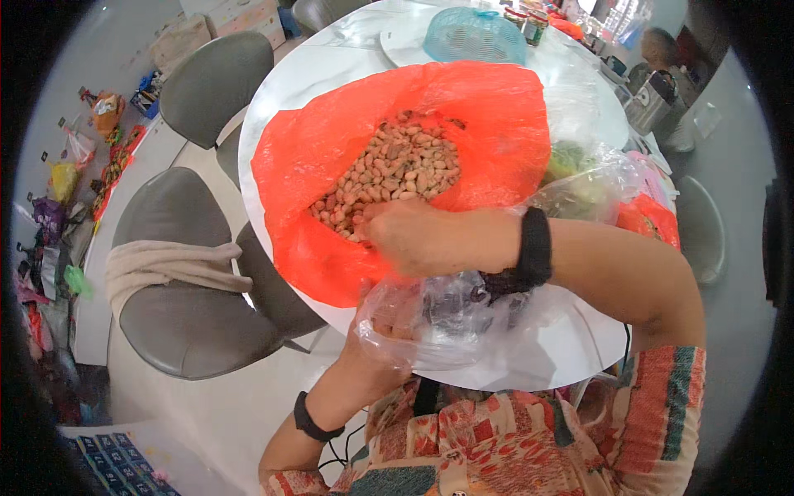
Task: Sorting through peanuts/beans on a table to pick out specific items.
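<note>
Peanuts in their shells (403, 164) lie heaped on a spread-out red plastic bag (496, 136) on the round white table. At the near edge of the heap is my right hand (406, 239), bent down over the nuts and blurred. Its fingertips are hidden, so whether it has nuts in it does not show. Below it, my left hand (381, 338) holds a clear plastic bag (456, 322) close to the table's front edge. Part of that hand shows through the film. A dark item is visible in or behind the clear bag.
On the table (322, 68) stand a blue mesh food cover (474, 37) and lidded jars (533, 28). Greens in a clear bag (570, 167) lie at the right. Grey chairs (214, 87) line the left side, one draped with a beige cloth (177, 266). A person (660, 56) is at far right.
</note>
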The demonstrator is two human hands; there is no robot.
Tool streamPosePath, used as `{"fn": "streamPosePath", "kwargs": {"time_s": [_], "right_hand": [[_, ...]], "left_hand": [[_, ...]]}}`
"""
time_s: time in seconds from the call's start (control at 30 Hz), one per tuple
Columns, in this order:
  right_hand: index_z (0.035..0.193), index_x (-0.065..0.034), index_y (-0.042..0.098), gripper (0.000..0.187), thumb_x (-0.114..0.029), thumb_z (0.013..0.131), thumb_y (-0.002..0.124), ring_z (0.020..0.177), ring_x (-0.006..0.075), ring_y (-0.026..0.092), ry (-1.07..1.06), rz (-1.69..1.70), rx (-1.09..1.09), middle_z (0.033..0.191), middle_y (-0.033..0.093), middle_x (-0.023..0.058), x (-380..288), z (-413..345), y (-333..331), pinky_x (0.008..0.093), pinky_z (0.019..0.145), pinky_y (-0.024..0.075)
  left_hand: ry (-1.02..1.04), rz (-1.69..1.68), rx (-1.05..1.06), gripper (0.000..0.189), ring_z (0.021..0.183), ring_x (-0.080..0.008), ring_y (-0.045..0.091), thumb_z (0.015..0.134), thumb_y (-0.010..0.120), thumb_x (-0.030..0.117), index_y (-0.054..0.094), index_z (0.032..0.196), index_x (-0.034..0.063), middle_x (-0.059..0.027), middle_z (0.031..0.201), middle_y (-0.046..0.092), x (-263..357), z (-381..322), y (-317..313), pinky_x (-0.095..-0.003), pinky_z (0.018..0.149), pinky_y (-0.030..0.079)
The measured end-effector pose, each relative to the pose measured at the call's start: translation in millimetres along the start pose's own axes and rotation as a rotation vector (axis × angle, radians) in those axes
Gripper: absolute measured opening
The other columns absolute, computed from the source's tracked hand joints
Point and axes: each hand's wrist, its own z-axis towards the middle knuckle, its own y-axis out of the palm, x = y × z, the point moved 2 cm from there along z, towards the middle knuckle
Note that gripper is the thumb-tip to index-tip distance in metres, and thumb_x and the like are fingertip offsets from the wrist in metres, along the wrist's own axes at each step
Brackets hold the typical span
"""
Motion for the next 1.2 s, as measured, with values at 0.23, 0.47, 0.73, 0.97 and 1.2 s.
{"fn": "streamPosePath", "kwargs": {"time_s": [0.23,0.47,0.73,0.97,1.2], "right_hand": [[0.096,0.0049,0.057,0.036,0.003,0.061,0.048,0.082,0.0384,0.057,-0.169,0.011,-0.053,0.087,0.058,0.0246,-1,41,45,0.0424,0.068,0.0451],[0.100,-0.0022,0.059,0.032,-0.005,0.071,0.047,0.080,0.0363,0.058,-0.067,-0.008,-0.043,0.086,0.059,0.0227,-11,31,16,0.0406,0.072,0.0460],[0.084,-0.0022,0.063,0.018,-0.011,0.071,0.055,0.078,0.0362,0.059,0.264,0.062,0.181,0.081,0.059,0.0223,42,14,-46,0.0411,0.067,0.0470],[0.076,-0.0019,0.063,0.016,-0.015,0.068,0.058,0.068,0.0346,0.060,0.219,-0.137,0.282,0.070,0.059,0.0201,16,47,-52,0.0391,0.061,0.0480],[0.082,-0.0082,0.061,0.021,-0.027,0.074,0.055,0.063,0.0324,0.057,-0.227,-0.029,0.669,0.064,0.057,0.0144,16,73,-33,0.0383,0.060,0.0467]], "left_hand": [[0.089,0.085,0.084,0.053,0.108,-0.0399,0.044,0.073,0.058,0.016,0.041,0.120,-0.0005,-0.0223,0.118,0.045,-1,-11,18,-0.0530,0.094,0.029],[0.032,0.051,0.170,0.049,0.105,-0.0397,0.045,0.070,0.058,0.015,0.044,0.114,-0.0030,-0.0228,0.118,0.045,-4,-11,19,-0.0551,0.094,0.029],[-0.108,-0.055,0.144,0.046,0.102,-0.0367,0.047,0.066,0.061,0.010,0.049,0.108,-0.0044,-0.0207,0.110,0.049,-9,-16,22,-0.0583,0.095,0.026],[-0.067,-0.057,0.239,0.036,0.095,-0.0354,0.051,0.067,0.060,0.007,0.053,0.100,-0.0050,-0.0201,0.102,0.053,-3,-9,25,-0.0559,0.095,0.028],[-0.076,0.001,0.276,0.030,0.091,-0.0331,0.053,0.063,0.060,0.004,0.055,0.091,-0.0071,-0.0199,0.092,0.055,-5,-8,22,-0.0532,0.095,0.031]]}}
